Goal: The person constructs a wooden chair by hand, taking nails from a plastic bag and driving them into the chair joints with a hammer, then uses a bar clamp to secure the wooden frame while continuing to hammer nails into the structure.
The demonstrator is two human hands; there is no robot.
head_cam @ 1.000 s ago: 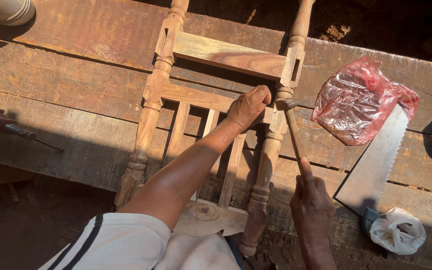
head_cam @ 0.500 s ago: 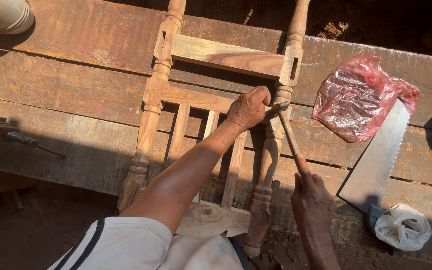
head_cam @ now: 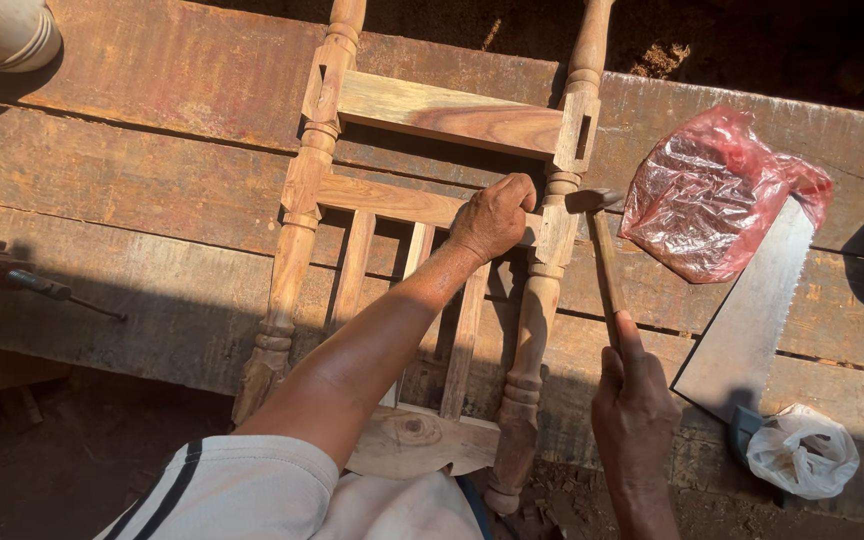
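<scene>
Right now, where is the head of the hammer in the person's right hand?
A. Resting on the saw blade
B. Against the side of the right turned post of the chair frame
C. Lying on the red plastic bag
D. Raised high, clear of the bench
B: the right hand grips the handle, and the hammer head sits at the right post, beside the left hand.

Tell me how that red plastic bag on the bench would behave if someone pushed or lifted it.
The red plastic bag looks crumpled and thin, so it would probably flop and crinkle rather than hold shape. It lies flat with little bulge, so it is likely light and may slide easily. One edge touches the saw blade, which might snag it.
</scene>
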